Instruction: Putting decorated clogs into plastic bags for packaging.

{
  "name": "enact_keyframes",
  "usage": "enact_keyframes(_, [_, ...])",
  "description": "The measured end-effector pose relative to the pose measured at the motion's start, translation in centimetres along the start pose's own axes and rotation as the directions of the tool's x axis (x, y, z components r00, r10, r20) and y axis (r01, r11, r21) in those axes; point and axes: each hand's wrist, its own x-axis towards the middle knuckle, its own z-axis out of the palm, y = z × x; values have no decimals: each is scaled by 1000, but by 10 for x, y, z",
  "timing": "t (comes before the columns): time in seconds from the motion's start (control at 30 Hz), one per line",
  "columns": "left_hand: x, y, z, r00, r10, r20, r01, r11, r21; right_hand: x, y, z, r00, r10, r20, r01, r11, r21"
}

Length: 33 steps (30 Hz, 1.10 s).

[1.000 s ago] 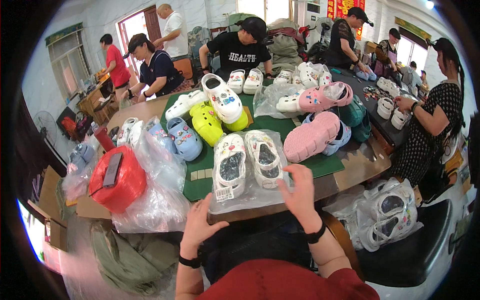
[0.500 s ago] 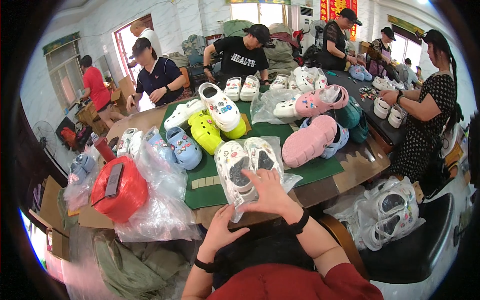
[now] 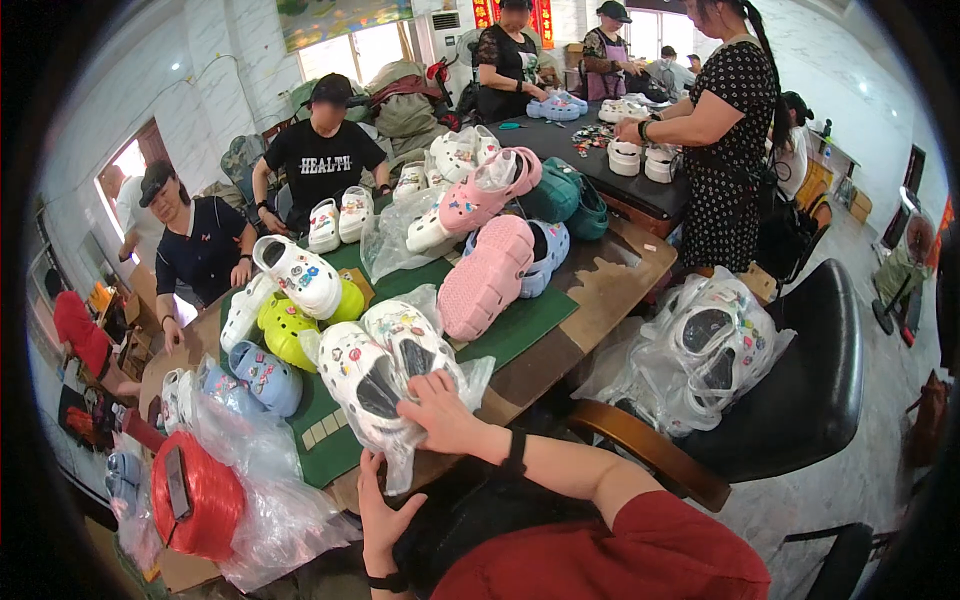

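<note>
A pair of white clogs (image 3: 362, 362) with colourful charms lies in a clear plastic bag at the near edge of the table, heels toward me. My right hand (image 3: 440, 412) grips the heel end of the right clog through the plastic, its fingers bent over the rim. Just below the bag's near end is my left hand (image 3: 385, 512), thumb spread wide and fingers stretched upward against or beside the loose plastic; the fingertips are partly hidden. Beyond the bagged pair are lime-green clogs (image 3: 287, 332), a white clog (image 3: 300, 275) and a pink clog (image 3: 490, 275) showing its sole.
On the left stand a red twine roll (image 3: 205, 505) with a dark phone-like device (image 3: 178, 480), clear plastic bags (image 3: 285, 520) and blue clogs (image 3: 265, 378). Bagged white clogs (image 3: 700, 345) rest on a black chair (image 3: 800, 370) at right. Several people work around the tables.
The view has swung right, so the table sits further left. My right hand has closed over the bagged clogs' heel, and the bag looks nearer. The left hand stays by its near end.
</note>
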Motion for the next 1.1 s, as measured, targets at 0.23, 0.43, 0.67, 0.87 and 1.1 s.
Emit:
enact_keyframes(0.23, [-2,-8,3,998,3,-64,-11,992,-125,-41,-18,-77,997,-48,-61,49,999,16])
enact_keyframes(0.43, [-3,-1,-3,997,2,-71,-7,998,-62,-44,-4,-152,910,31,-413,-104,982,-156])
enact_keyframes(0.67, [0,7,0,996,30,-78,-27,999,33,-102,145,-209,670,368,-645,-640,726,-250])
enact_keyframes(0.87, [-1,4,2,997,-23,-80,27,998,54,-147,181,-225,509,687,-519,-839,262,-477])
enact_keyframes(1.1, [0,3,3,998,31,-62,-19,983,181,-151,169,-210,596,727,-340,-755,362,-547])
